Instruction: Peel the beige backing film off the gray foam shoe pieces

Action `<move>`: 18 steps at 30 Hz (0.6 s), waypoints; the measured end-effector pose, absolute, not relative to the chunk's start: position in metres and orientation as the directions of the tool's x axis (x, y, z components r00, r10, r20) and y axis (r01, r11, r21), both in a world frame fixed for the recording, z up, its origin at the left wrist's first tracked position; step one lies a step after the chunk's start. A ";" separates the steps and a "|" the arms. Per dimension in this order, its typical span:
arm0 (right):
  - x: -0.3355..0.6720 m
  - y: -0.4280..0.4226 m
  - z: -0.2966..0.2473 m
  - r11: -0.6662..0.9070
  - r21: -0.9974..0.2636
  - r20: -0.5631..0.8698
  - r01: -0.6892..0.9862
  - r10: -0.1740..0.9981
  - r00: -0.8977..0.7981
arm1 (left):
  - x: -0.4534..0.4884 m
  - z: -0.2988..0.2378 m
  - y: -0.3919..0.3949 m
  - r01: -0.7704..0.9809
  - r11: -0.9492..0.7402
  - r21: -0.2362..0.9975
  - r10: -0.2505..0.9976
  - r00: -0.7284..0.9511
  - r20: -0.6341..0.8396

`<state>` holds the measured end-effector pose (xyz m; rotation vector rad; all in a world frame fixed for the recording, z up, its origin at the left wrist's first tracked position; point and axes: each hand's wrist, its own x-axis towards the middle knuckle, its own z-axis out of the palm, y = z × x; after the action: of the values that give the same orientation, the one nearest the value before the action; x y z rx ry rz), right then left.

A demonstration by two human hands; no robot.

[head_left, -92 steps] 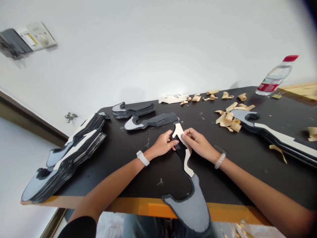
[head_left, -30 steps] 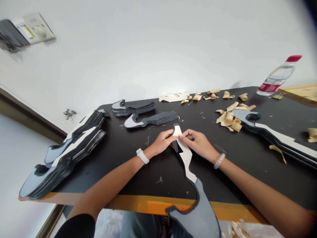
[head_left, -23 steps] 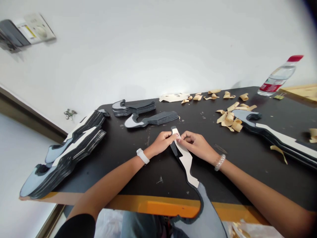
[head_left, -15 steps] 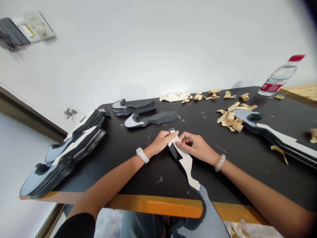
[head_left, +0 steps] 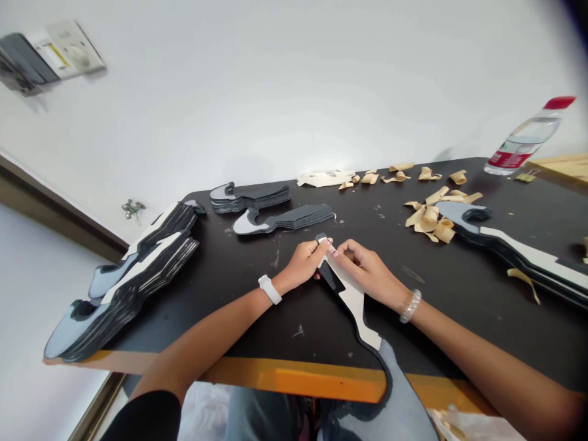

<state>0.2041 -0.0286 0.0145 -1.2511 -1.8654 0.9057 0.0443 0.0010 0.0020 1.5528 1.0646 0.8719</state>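
A long shoe-upper piece (head_left: 353, 300), black with a cream strip and a grey toe end, lies on the black table (head_left: 257, 294) and hangs over the near edge. My left hand (head_left: 307, 263) pinches its far tip, fingers closed on it. My right hand (head_left: 365, 269) rests on the cream strip right beside, fingers curled and pressing it at the same tip. A white band is on my left wrist, a beaded bracelet on my right.
A tall stack of the same pieces (head_left: 133, 275) lies at the left edge. Two smaller dark stacks (head_left: 275, 215) sit behind my hands. Another stack (head_left: 514, 251) lies at right among curled tan paper strips (head_left: 432, 214). A water bottle (head_left: 523, 138) stands far right.
The shoe piece has slid towards me, its grey end hanging further over the table edge. Both hands stayed together at its far tip, working along the cream strip.
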 end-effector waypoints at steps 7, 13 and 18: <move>0.204 -0.031 0.019 0.229 -0.881 0.103 0.414 0.947 -0.304 | 0.043 0.001 0.002 0.177 -0.115 0.977 0.929 0.367 0.043; 0.207 -0.026 0.016 0.248 -0.880 0.111 0.406 0.937 -0.332 | 0.042 -0.001 0.003 0.166 -0.129 0.978 0.921 0.386 0.056; 0.208 -0.025 0.014 0.250 -0.860 0.106 0.446 0.940 -0.324 | 0.042 -0.002 0.003 0.113 -0.085 0.990 0.931 0.363 0.039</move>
<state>0.2078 -0.0249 0.0143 -1.2606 -1.8863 0.9924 0.0420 0.0034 -0.0020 1.4997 0.9884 0.9121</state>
